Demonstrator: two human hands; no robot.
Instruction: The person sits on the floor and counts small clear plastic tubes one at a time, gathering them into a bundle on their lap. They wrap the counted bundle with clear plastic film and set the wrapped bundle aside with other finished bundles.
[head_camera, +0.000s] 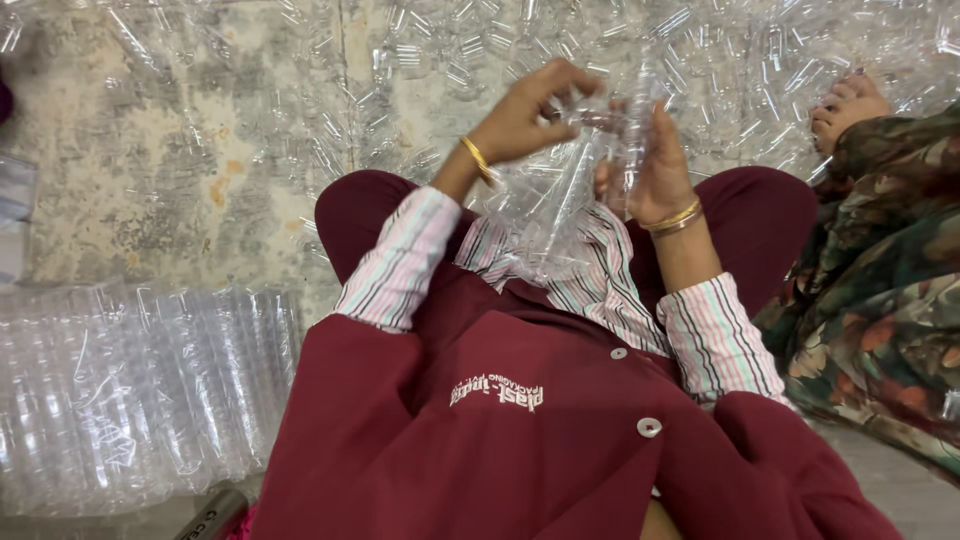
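Maroon jacket (520, 440) fills the near view, striped cuffs showing at both wrists. Above the jacket, over the lap, left hand (525, 115) pinches the upper edge of a clear plastic bag (545, 205), fingers closed on the film; right hand (655, 160) grips the bag's other side, palm toward the camera, a gold bangle on each wrist. Left of the jacket, packed bags of clear plastic tubes (140, 390) lie on the floor (150, 150). Beyond the hands, loose clear tubes (480, 50) cover the floor. Right of the jacket, another person's foot (848, 105) and patterned garment (880, 270).
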